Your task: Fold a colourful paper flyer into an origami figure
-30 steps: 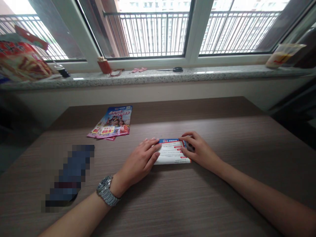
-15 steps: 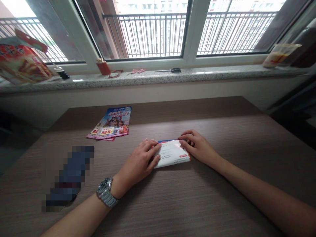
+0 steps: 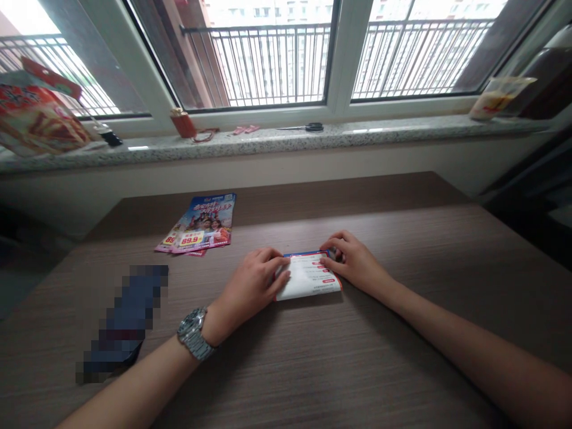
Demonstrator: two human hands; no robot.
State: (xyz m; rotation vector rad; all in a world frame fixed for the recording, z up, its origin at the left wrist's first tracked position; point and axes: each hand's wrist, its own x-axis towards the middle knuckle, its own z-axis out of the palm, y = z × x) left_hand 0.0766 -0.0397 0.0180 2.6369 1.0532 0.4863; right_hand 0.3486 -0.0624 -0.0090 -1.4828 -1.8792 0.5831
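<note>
A folded flyer [image 3: 306, 279], white with red labels on top and a strip of blue at its far edge, lies on the table in front of me. Its near edge is lifted slightly off the wood. My left hand [image 3: 255, 279] holds the flyer's left side, thumb on the white face and fingers bent over the far left corner. At the far right corner, my right hand [image 3: 355, 260] pinches the paper between thumb and fingers. A wristwatch [image 3: 195, 333] circles my left wrist.
Several colourful flyers [image 3: 210, 220] lie stacked at the table's far left. A pixelated dark object [image 3: 129, 319] rests nearer on the left. The windowsill carries a food bag [image 3: 38, 122], a red bottle [image 3: 183, 123], scissors [image 3: 310, 127] and a plastic cup [image 3: 498, 101].
The fingers of both hands have shifted slightly along the flyer's fold. More of its white face with red labels now shows. The view has moved a little.
</note>
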